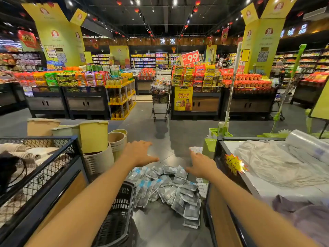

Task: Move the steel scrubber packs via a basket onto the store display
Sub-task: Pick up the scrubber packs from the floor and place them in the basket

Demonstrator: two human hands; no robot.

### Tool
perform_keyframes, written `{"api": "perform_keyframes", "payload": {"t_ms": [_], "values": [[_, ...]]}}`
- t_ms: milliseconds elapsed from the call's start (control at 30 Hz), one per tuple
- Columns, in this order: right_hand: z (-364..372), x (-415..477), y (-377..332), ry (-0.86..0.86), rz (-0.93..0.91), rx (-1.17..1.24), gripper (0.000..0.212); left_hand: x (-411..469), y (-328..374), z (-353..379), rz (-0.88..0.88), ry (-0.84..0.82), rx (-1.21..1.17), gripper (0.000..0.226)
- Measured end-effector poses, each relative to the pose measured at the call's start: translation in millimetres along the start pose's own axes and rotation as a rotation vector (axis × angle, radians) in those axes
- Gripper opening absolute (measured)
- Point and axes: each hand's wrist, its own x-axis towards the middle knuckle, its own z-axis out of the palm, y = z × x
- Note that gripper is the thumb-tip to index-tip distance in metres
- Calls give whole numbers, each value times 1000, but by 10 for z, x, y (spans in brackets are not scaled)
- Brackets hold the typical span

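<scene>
A heap of several steel scrubber packs (170, 189), grey and blue-white pouches, lies on the grey floor between two display bins. A black plastic basket (117, 216) stands on the floor to the left of the heap, partly hidden by my left forearm. My left hand (140, 153) hovers above the far left of the heap, fingers spread and holding nothing. My right hand (201, 164) is stretched out over the far right of the heap, fingers relaxed, empty too.
A black mesh display bin (44, 168) with cloths stands at the left, a display bin (224, 157) with plastic sheets and a yellow price star at the right. Stacked buckets (99, 154) and yellow bins stand ahead left. A shopping cart (160, 102) is in the aisle.
</scene>
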Motion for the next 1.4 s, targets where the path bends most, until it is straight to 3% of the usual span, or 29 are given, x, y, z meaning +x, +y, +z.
{"api": "perform_keyframes", "payload": {"t_ms": [333,567,900,1067,1167,1400], "values": [[589,1440,22,-124,46,-8,51,1322,-490,769,-16,-52,-11,79],[930,2916,-134,-208,64,46,64,2494,-1186,1327,-52,-123,-62,78],[1474,4708,-251,-268,36,53,55,3945,-1929,2032,-65,-167,-5,79],[2011,5712,-196,-267,20,59,51,4815,-2225,2573,-90,-196,-17,82],[2345,6291,-136,-306,36,74,62,5303,-2381,2918,-149,-208,-81,91],[3603,7251,-59,-457,63,118,61,6016,-2852,4343,-180,-407,-101,87]]}}
